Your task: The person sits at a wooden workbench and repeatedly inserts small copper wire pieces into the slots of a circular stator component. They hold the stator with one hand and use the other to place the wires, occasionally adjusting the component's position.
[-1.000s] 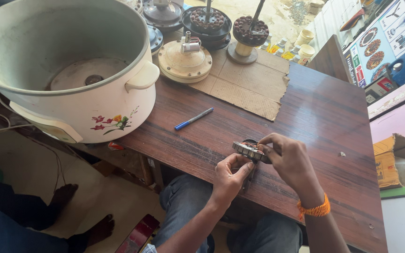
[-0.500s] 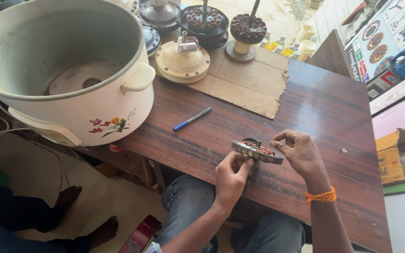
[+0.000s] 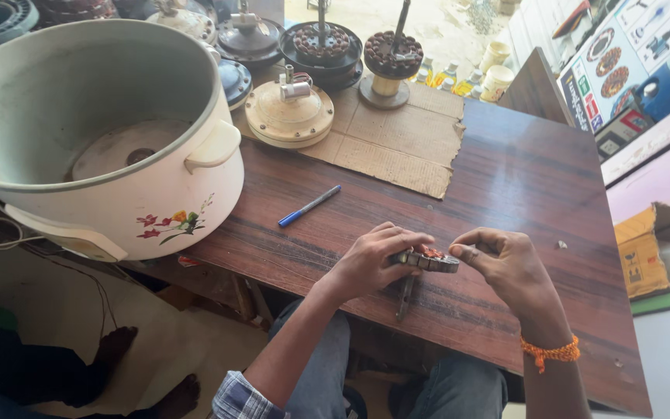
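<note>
My left hand (image 3: 372,261) and my right hand (image 3: 505,264) hold a small round metal motor part with copper-coloured windings (image 3: 430,260) between them, just above the dark wooden table (image 3: 521,178). The left fingers grip its left edge; the right thumb and fingers pinch its right edge. A thin dark tool (image 3: 405,296) lies on the table under the part. An orange thread band sits on my right wrist.
A big white rice cooker body (image 3: 102,132) with a flower print stands at the left. A blue pen (image 3: 309,206) lies beside it. Several fan motor parts (image 3: 289,114) rest on cardboard (image 3: 397,143) at the back. A cardboard box (image 3: 645,248) sits at the right.
The view has shifted so the table sits lower in frame. Both hands have stayed on the motor part, turning it flatter; the right hand now pinches its right edge.
</note>
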The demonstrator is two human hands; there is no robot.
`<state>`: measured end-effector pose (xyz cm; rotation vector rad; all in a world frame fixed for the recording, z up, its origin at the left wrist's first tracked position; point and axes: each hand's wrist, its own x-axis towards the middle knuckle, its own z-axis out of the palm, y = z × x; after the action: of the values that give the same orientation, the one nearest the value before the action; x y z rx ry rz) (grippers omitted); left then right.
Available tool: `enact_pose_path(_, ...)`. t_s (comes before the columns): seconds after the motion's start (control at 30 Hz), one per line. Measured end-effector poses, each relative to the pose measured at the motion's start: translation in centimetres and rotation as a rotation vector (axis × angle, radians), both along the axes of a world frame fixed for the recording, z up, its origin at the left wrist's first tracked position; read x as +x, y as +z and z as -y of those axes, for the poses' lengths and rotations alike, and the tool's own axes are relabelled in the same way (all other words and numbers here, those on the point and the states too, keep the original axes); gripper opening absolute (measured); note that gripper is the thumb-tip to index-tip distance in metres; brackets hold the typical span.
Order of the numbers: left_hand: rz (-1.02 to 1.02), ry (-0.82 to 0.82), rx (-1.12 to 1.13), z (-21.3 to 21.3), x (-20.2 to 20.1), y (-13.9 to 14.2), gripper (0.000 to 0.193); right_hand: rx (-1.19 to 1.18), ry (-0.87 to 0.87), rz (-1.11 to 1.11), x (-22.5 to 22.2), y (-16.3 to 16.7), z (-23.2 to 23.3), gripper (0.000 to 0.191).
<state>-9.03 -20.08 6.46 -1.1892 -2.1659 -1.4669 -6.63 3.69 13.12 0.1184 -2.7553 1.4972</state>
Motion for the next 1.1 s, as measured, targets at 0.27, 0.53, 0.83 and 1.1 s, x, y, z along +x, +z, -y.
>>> enact_pose_path(0.27, 0.017, -0.097, -0.077, 0.7, -1.3, 0.3, 0.048, 0.205, -0.083, -0.036, 3.1, 0.3, 3.2, 0.018)
enact_pose_path(0.53, 0.073, -0.107, -0.074, 0.7, -1.5, 0.0, 0.045, 0.257, 0.036, -0.474, 5.7, -3.4, 5.6, 0.009)
enact_pose_path(0.83, 0.1, -0.091, 0.003, 0.9, -0.7, 0.6, 0.046, 0.146, -0.158, -0.435, 6.5, -8.0, 5.2, 0.012)
enact_pose_path(1.1, -0.639, 0.272, -0.211, 1.2, 2.6, -2.6, 0.038, 0.171, -0.087, -0.388, 9.0, -9.9, 3.6, 0.026)
